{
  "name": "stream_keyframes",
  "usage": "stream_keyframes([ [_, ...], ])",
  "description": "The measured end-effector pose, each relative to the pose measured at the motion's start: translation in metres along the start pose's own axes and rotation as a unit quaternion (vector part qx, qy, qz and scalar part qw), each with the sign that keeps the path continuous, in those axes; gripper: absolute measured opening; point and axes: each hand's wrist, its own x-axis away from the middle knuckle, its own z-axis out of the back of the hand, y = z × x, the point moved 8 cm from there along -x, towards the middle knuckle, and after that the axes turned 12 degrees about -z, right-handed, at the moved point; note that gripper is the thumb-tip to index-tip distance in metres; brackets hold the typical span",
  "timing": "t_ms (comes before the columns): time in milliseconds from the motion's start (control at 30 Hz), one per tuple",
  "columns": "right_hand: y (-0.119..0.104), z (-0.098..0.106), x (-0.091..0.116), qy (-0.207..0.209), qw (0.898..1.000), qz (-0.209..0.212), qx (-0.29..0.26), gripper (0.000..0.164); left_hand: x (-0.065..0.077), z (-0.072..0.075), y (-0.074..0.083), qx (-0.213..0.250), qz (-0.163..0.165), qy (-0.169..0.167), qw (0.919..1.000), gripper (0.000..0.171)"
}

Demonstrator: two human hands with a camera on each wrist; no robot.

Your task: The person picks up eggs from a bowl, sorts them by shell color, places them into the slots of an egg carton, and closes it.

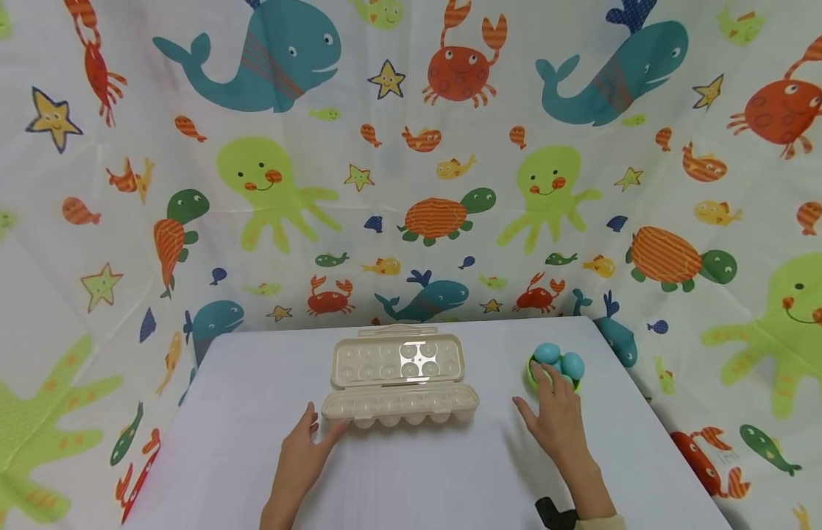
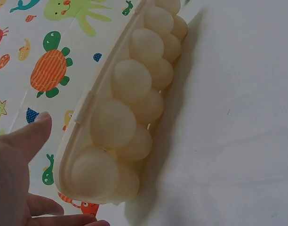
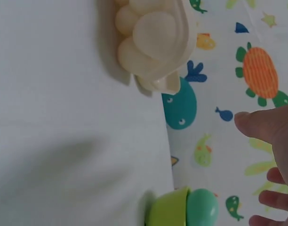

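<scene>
A beige plastic egg carton (image 1: pixel 400 405) stands on the table with its lid (image 1: pixel 364 361) tipped back. My left hand (image 1: pixel 301 455) is at the carton's left front corner, thumb and fingers spread around it. In the left wrist view, the rounded underside of the cups (image 2: pixel 113 123) fills the middle. On the right, a green bowl (image 3: pixel 167 209) holds several blue eggs (image 1: pixel 547 354). Over the bowl's near side reaches my right hand (image 1: pixel 558 419), thumb held apart and fingertips overlapping the eggs in the head view. The right wrist view shows nothing between its thumb and fingers.
A white table (image 1: pixel 424 478) carries the carton and the bowl. Behind it and at its sides hangs a white cloth (image 1: pixel 397 265) printed with sea animals. A black strap (image 1: pixel 555 514) is on the right wrist.
</scene>
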Motion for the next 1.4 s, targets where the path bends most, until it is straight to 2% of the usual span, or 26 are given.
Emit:
stream_keyframes([
  [267, 0.022, -0.008, -0.011, 0.010, 1.000, 0.002, 0.007, 0.077, -0.003, -0.003, -0.002, 0.003, -0.018, 0.017, 0.9997, 0.094],
  [500, 0.033, -0.015, -0.016, -0.007, 1.000, -0.018, 0.022, 0.074, -0.004, -0.007, -0.005, 0.001, -0.014, 0.022, 0.9997, 0.094],
  [667, 0.039, -0.019, -0.019, -0.011, 0.999, -0.021, 0.028, 0.074, -0.007, -0.009, -0.003, 0.013, -0.029, 0.037, 0.9988, 0.092],
  [833, 0.046, -0.027, -0.022, -0.041, 0.998, -0.038, 0.033, 0.070, -0.011, -0.008, -0.002, 0.023, -0.038, 0.056, 0.9975, 0.088],
  [1400, 0.056, -0.038, -0.022, -0.093, 0.993, -0.063, 0.031, 0.056, -0.017, -0.011, -0.014, 0.052, -0.014, 0.074, 0.9958, 0.083],
])
